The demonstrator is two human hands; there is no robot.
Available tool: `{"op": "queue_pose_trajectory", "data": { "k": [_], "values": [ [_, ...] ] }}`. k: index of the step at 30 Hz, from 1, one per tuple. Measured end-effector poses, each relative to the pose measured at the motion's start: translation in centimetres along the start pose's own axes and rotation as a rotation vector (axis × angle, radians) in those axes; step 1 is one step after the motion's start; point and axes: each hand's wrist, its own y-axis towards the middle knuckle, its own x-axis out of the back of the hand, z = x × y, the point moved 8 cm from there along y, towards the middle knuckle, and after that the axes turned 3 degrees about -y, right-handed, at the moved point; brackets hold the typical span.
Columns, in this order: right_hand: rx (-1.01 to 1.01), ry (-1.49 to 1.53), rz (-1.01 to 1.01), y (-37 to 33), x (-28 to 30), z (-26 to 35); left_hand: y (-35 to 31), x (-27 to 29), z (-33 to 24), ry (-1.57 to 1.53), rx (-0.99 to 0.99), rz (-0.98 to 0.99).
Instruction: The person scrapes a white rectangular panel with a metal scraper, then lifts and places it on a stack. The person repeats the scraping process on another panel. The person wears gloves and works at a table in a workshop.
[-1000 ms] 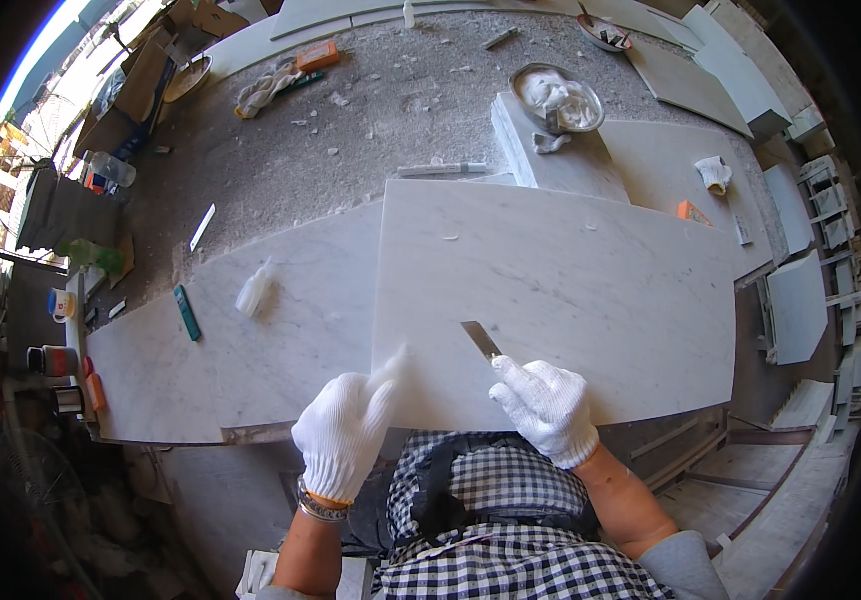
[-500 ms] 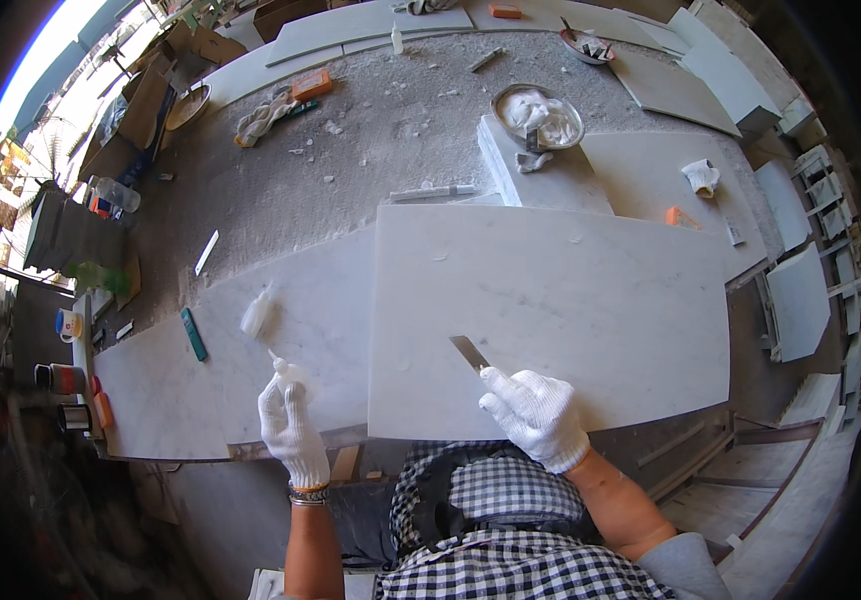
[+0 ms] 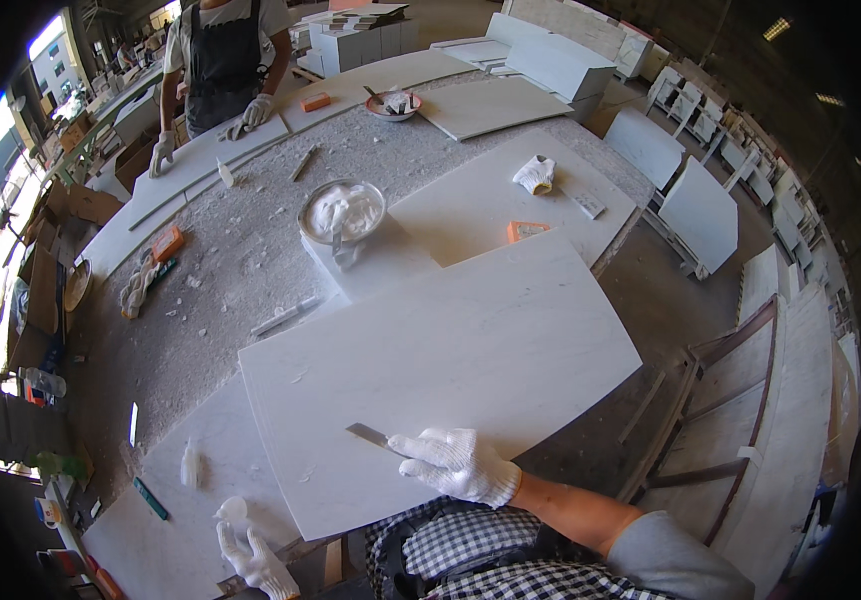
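Observation:
In my white-gloved right hand is a flat-bladed scraper, gripped near its handle end, its blade pointing left just over the large pale stone slab. My white-gloved left hand is at the lower left, fingers apart, below a small translucent squeeze bottle. The fingertips come close to the bottle; whether they touch it is hard to see. A second squeeze bottle is on the lower slab farther left, near a green stick-like tool.
A metal bowl of white paste rests on a stone block beyond the slab. Around it are a crumpled white glove, an orange box and a red-rimmed bowl. Another person in gloves and apron stands at the table's far side.
The view has swung right and up, bringing the other person into sight. My left hand's fingers have loosened from the squeeze bottle. The scraper stays in my right hand.

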Motion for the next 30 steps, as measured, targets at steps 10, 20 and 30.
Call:
{"op": "queue_pose_trajectory", "data": {
  "k": [10, 20, 30],
  "values": [
    [-0.469, 0.065, -0.356, -3.4, 12.5, -12.5, -5.4, -5.4, -20.9, 0.136, -0.634, 0.471],
    [-0.381, 0.001, -0.363, -5.4, 13.9, -15.3, -9.9, -26.7, -31.8, 0.324, -1.158, 0.999],
    [-0.320, -0.034, -0.394, -4.6, 14.3, -14.3, -11.3, -27.9, -32.5, 0.378, -1.229, 1.061]
  ]
}}
